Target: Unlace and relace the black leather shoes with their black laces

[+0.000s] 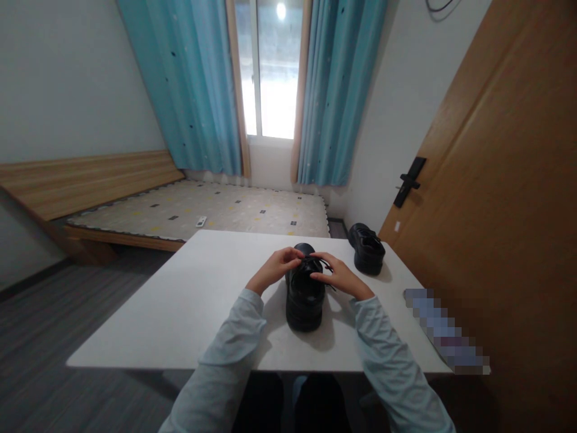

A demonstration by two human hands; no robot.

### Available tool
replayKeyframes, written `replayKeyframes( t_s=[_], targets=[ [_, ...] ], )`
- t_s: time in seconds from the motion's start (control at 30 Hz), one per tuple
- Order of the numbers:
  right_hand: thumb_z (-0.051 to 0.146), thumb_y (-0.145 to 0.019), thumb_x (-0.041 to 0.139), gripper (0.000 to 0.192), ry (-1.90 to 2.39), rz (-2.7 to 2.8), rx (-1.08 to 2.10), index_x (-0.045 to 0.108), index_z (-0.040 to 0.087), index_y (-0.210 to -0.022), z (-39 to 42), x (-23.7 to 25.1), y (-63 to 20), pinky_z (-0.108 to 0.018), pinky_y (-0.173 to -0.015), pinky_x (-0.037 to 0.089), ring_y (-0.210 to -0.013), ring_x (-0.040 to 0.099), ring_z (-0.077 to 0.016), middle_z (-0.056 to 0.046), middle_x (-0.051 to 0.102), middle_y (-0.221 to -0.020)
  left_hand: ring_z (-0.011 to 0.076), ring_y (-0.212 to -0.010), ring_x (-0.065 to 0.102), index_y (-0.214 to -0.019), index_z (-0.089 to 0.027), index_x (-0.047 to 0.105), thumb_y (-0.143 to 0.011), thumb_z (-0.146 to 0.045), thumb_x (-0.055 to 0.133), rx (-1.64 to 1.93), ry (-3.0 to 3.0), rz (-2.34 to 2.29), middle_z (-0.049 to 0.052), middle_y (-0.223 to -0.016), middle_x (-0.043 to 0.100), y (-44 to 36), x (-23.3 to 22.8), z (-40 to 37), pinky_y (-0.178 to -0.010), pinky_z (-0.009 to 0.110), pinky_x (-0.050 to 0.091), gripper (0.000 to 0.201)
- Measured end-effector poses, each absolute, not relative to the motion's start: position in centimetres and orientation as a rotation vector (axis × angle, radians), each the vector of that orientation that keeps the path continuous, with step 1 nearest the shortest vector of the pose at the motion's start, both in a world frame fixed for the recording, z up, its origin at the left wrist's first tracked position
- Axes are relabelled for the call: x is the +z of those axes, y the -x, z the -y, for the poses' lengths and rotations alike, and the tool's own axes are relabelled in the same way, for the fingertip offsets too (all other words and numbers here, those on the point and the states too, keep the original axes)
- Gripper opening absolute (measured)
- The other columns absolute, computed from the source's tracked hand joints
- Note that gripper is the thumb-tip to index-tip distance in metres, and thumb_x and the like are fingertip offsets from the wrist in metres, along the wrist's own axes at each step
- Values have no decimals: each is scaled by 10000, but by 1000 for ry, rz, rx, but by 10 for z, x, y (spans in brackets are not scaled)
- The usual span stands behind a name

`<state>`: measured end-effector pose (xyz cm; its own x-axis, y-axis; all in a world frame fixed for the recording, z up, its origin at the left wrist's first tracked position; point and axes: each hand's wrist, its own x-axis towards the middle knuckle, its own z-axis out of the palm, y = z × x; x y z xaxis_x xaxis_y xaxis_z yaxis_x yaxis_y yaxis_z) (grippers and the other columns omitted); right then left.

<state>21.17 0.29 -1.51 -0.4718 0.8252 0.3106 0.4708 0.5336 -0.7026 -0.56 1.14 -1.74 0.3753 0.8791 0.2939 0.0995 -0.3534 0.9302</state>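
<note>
A black lace-up shoe (305,300) stands on the white table (189,307), heel toward me and toe pointing away. My left hand (276,269) pinches a black lace at the top of the shoe from the left side. From the right, my right hand (339,276) holds the laces (321,264) with its fingers closed on them. Both hands meet over the shoe's tongue. A second black shoe (366,248) sits apart at the table's far right corner.
A low bed (216,207) with a patterned mattress lies beyond the table, a small white remote (201,221) on it. A wooden door (496,180) with a black handle stands to the right. A window with teal curtains (198,84) is behind.
</note>
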Motion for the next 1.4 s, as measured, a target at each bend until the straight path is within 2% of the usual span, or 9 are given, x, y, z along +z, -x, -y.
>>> replayKeyframes(
  t_s=[0.13,0.3,0.47,0.67,0.83,1.17,1.4],
  targets=[
    [400,-742,676,530,1049,2135,724,540,225,-1224,-2,-15,-212,-392,-898,475,-1136,537,-240,-99,555,-1263,102,-652,524,-918,-146,559,-686,-304,691,1050,-1675,-816,-17,-720,546,5,-18,-10,-616,225,396,310],
    [389,-739,675,528,1053,2128,739,540,231,-1225,-2,-15,-212,-383,-848,494,-1115,546,-241,-97,561,-1254,95,-647,486,-885,-163,523,-672,-278,680,1056,-1666,-823,-31,-721,493,6,-21,-11,-600,216,362,289],
    [401,-740,672,528,1053,2124,745,541,235,-1224,-1,-13,-211,-386,-851,494,-1117,544,-245,-97,557,-1256,107,-662,491,-861,-172,518,-709,-239,629,1098,-1721,-873,-27,-727,508,4,-18,-10,-614,227,379,200],
    [413,-740,672,542,1064,2115,766,531,228,-1229,-1,-11,-210,-393,-880,483,-1138,532,-248,-98,546,-1269,130,-784,539,-803,-171,500,-748,-204,580,1251,-1736,-950,-6,-788,548,2,-12,-9,-682,245,434,102],
    [411,-742,675,543,1067,2124,769,526,221,-1228,0,-9,-210,-404,-909,468,-1150,526,-250,-100,545,-1270,113,-698,576,-787,-177,456,-765,-217,566,1289,-1665,-881,-31,-735,529,2,-15,-12,-661,245,444,119],
    [412,-745,677,546,1029,2133,738,526,213,-1230,-2,-13,-212,-416,-984,416,-1165,519,-242,-101,549,-1267,91,-604,519,-785,-146,576,-712,-247,668,1231,-1875,-1027,-4,-737,602,12,-14,-12,-573,216,396,155],
    [403,-730,692,559,1036,2117,762,520,209,-1225,-4,-15,-212,-421,-999,408,-1178,512,-245,-107,540,-1277,140,-710,613,-823,-171,643,-675,-250,709,1127,-1923,-1180,19,-790,690,16,-16,-13,-662,244,451,181]
  ],
)
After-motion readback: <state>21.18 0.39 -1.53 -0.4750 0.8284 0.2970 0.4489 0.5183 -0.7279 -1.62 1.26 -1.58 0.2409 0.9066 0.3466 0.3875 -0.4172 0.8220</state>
